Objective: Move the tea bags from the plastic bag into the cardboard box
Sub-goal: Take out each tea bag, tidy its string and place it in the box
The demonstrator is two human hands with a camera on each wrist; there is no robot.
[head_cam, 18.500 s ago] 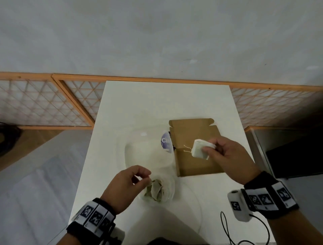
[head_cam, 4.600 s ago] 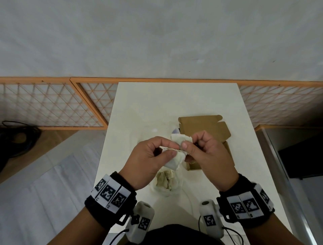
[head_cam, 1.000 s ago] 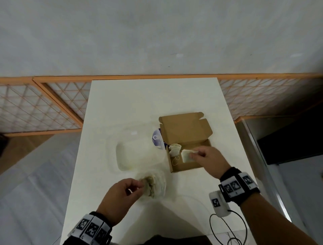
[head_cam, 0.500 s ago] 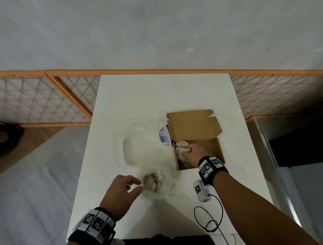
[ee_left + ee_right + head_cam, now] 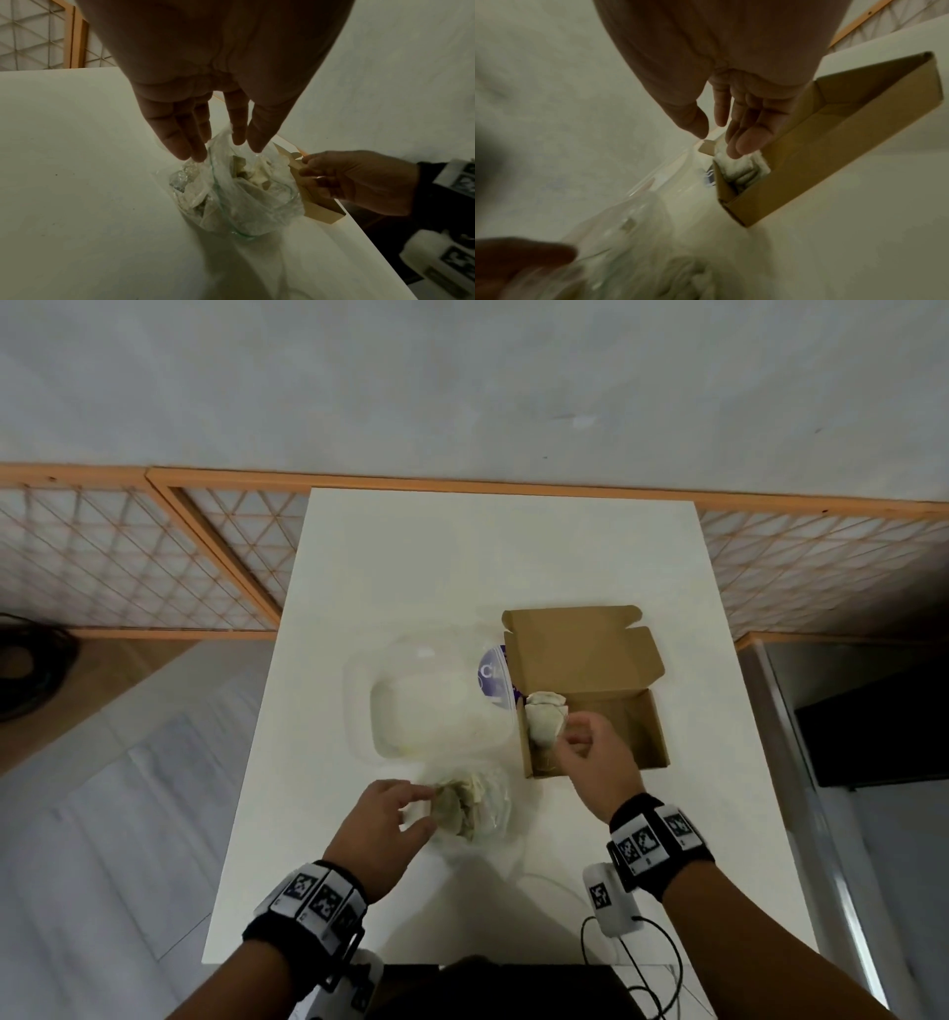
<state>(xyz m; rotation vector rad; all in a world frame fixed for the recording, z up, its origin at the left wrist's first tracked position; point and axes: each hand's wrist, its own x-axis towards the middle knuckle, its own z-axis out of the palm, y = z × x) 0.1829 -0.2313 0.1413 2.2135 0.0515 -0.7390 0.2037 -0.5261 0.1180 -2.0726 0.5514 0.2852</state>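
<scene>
- The right hand is held over the near left end of the box; its fingers are loosely extended and apart, and nothing is gripped.
- Directly beyond those fingertips, tea bags are seen lying in the left end of the box. A small stack is indicated in the right wrist view; the exact count cannot be told.
- To the right of that hand, the remainder of the box floor is seen bare, with the lid standing open at the far side.
- The left hand is placed at the mouth of the bag. Its fingertips are extended and touch the rim of the plastic; a firm pinch is not shown.
- Just beyond and below the left fingertips, several tea bags are seen remaining inside the bag.
- A clear tub is noted beyond the left hand, touching or just beside the box.
- Progress is judged partial: some tea bags are deposited and several are left to be moved.
- The next step is judged to be a reach by the free right hand into the held-open bag.
</scene>
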